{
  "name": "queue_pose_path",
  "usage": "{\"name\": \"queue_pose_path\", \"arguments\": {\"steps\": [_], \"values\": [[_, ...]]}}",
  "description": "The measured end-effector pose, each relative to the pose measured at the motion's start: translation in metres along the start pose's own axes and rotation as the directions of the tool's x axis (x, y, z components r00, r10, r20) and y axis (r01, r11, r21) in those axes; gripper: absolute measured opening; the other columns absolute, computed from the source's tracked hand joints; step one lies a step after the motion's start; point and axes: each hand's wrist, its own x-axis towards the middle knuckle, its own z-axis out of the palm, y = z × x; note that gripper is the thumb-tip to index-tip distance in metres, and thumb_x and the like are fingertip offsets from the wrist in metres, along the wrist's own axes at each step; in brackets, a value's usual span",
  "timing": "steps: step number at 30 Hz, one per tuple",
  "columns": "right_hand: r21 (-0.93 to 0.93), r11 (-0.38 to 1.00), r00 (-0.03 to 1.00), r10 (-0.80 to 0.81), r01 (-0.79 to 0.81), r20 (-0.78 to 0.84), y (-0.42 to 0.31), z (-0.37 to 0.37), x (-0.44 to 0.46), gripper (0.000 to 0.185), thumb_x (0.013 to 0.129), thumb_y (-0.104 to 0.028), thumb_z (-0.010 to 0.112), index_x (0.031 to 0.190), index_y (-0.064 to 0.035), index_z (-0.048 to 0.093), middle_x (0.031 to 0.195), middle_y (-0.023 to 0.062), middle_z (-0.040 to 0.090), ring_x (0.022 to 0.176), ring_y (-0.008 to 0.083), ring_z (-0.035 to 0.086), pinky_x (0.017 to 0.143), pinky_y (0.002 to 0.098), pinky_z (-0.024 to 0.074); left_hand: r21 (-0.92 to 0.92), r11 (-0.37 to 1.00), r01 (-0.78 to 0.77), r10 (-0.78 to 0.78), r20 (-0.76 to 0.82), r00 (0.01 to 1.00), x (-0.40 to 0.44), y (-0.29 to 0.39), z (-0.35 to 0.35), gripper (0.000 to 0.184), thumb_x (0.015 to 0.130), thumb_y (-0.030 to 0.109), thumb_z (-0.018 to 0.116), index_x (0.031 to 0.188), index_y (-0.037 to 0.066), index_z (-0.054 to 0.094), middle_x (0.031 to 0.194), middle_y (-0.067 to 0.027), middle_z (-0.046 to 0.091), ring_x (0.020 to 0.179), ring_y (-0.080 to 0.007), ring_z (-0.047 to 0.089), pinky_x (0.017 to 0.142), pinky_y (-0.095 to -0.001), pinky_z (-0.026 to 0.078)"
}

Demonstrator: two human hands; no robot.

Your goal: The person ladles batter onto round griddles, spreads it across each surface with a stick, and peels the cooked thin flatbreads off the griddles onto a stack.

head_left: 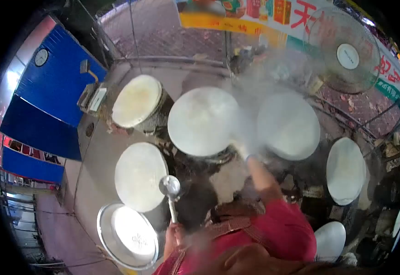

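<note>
My left hand point(175, 234) is closed round the handle of a metal ladle point(169, 185), its bowl raised near the edge of a white round griddle point(140, 177). My right arm reaches forward to the near right edge of the middle griddle point(203, 120), which is covered in a white layer. Steam and blur hide the fingers of my right hand point(241, 149), and something pale shows there; I cannot make out what it is. A wide metal basin point(100, 228) of white liquid stands below the left griddle.
More round white surfaces point(288, 126) sit around me, one at the far right point(345, 171). A yellowish one point(137, 101) tops a drum at back left. A large fan point(348, 56) stands at back right. Blue panels point(53, 87) with a clock point(41, 57) rise at left.
</note>
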Motion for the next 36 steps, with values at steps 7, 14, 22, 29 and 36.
{"name": "queue_pose_path", "arguments": {"steps": [7, 14, 22, 29, 36], "values": [[0.578, 0.763, 0.956, 0.266, -0.289, 0.126, -0.014, -0.001, -0.079, 0.044, 0.074, -0.028, 0.066, 0.107, 0.0, 0.059, 0.1, 0.0089, 0.062, 0.096, 0.0175, 0.054, 0.084, 0.0313, 0.0398, 0.233, 0.962, -0.146, 0.159, -0.035, 0.987, -0.003, 0.003, -0.015, 0.021, 0.081, 0.021, 0.047, 0.061, 0.016, 0.043, 0.048, 0.0031, 0.036, 0.034, -0.0077, 0.031, 0.028, -0.0208, 0.026], [0.019, 0.999, 0.98, 0.045, -0.043, -0.194, 0.012, -0.054, 0.02, 0.04, 0.081, -0.032, 0.052, 0.103, 0.0009, 0.06, 0.104, 0.023, 0.057, 0.099, 0.0359, 0.054, 0.084, 0.0405, 0.0421, -0.109, 0.969, 0.224, -0.193, 0.239, 0.952, 0.031, 0.036, -0.039, 0.026, 0.082, 0.023, 0.048, 0.058, 0.016, 0.042, 0.048, 0.0052, 0.038, 0.036, -0.007, 0.035, 0.033, -0.0204, 0.031], [-0.332, 0.927, 0.978, -0.129, 0.177, 0.162, 0.042, -0.048, 0.025, 0.039, 0.088, -0.036, 0.038, 0.114, -0.0114, 0.052, 0.108, 0.0201, 0.055, 0.095, 0.0354, 0.055, 0.083, 0.0418, 0.0435, 0.032, 0.999, -0.04, 0.037, 0.103, 0.994, 0.099, 0.07, 0.053, 0.022, 0.088, 0.021, 0.045, 0.066, 0.015, 0.043, 0.053, 0.0052, 0.039, 0.043, -0.0047, 0.039, 0.038, -0.0181, 0.033], [-0.577, 0.802, 0.988, -0.134, 0.156, 0.081, 0.05, -0.061, -0.007, 0.038, 0.087, -0.043, 0.039, 0.104, -0.0164, 0.058, 0.087, 0.0142, 0.062, 0.082, 0.0334, 0.058, 0.074, 0.0452, 0.0448, 0.13, 0.969, -0.21, 0.123, 0.486, 0.865, 0.205, 0.091, 0.161, 0.01, 0.088, 0.019, 0.043, 0.082, 0.011, 0.046, 0.063, 0.0011, 0.043, 0.051, -0.0129, 0.044, 0.043, -0.0261, 0.039], [-0.472, 0.877, 0.996, -0.081, 0.094, 0.047, 0.029, 0.008, -0.065, 0.04, 0.082, -0.043, 0.051, 0.103, -0.0111, 0.062, 0.088, 0.0208, 0.061, 0.083, 0.0362, 0.058, 0.072, 0.0411, 0.0466, 0.176, 0.969, -0.172, 0.1, 0.356, 0.929, 0.208, 0.016, 0.248, 0.021, 0.087, 0.013, 0.041, 0.105, 0.004, 0.043, 0.06, -0.0067, 0.043, 0.046, -0.0159, 0.044, 0.041, -0.0299, 0.041]]}}
